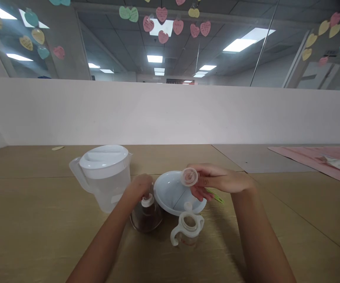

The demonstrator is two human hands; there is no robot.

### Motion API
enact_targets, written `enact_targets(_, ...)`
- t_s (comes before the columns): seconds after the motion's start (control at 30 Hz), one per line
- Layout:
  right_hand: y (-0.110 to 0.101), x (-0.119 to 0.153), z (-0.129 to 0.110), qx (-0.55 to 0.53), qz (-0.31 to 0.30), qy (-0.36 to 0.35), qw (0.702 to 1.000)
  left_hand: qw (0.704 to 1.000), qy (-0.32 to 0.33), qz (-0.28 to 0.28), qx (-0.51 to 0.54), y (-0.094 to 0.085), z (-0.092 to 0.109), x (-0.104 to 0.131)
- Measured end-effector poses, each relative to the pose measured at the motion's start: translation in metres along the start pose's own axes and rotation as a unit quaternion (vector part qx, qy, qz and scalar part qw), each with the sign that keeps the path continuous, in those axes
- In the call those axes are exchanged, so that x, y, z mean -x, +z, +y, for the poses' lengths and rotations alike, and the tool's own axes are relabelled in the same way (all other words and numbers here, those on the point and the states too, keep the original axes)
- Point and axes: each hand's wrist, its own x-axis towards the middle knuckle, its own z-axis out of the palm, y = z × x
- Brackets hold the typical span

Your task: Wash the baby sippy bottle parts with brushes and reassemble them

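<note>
- Wood-grain tabletop [40, 236] runs to a white partition wall [170, 114]; paper hearts [178, 26] hang on the glass above.
- Right hand [217, 181] pinches a small round translucent cap [189, 176] between fingertips, other fingers loosely curled.
- Left hand [138, 186] closes over the white top of a dark domed glass container [146, 216].
- Below the cap: white shallow bowl [170, 192], then clear two-handled baby bottle [187, 230].
- Left of the left hand: translucent lidded plastic pitcher [105, 177].

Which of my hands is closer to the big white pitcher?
Left. Your left hand sits on the small bottle's cap right beside the pitcher; your right hand is farther off, over the white bowl, holding a small lid.
</note>
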Motion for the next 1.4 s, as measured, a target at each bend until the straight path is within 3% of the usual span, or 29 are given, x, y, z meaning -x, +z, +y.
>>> enact_targets(0.17, 0.002, 0.001, -0.005, 0.02, -0.048, 0.017, 0.999, 0.999, -0.032, 0.011, -0.005, -0.02, -0.009, 0.02)
enact_targets(0.4, 0.003, -0.002, -0.004, 0.049, -0.052, 0.052, 0.996, 0.992, -0.011, 0.129, 0.008, -0.051, -0.001, 0.063)
enact_targets(0.53, 0.005, -0.005, -0.003, 0.062, -0.054, 0.048, 0.995, 0.987, -0.009, 0.158, 0.001, -0.06, -0.001, 0.076)
enact_targets(0.93, 0.013, -0.013, -0.001, 0.087, -0.08, 0.102, 0.988, 0.98, 0.021, 0.195, 0.025, -0.065, -0.003, 0.091)
enact_targets(1.13, 0.01, -0.013, 0.006, 0.153, -0.078, 0.114, 0.979, 0.968, 0.083, 0.235, 0.038, -0.069, -0.002, 0.099)
enact_targets(1.4, 0.004, -0.017, 0.02, 0.195, -0.075, 0.196, 0.958, 0.941, 0.151, 0.285, 0.099, -0.07, 0.006, 0.115)
